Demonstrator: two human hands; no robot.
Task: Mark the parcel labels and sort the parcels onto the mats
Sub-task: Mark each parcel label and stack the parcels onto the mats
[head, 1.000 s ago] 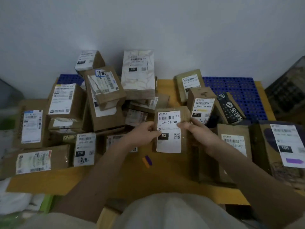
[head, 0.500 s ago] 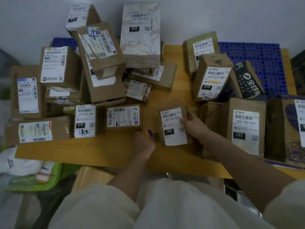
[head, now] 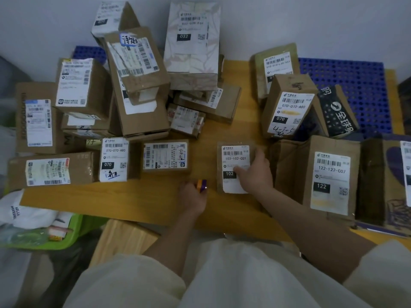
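A yellow table against a white wall, crowded with parcels. My right hand lies flat-fingered on the 102 parcel; my left hand, just beside it, grips a marker.

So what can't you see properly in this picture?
- Marker, head view: mostly hidden inside the left hand.
- 102 parcel label: partly covered by the right hand.
- Purple parcel: cut off by the right edge.
- Small print on labels: too blurred to read.

A dim room: pale wall behind a yellow wooden table.
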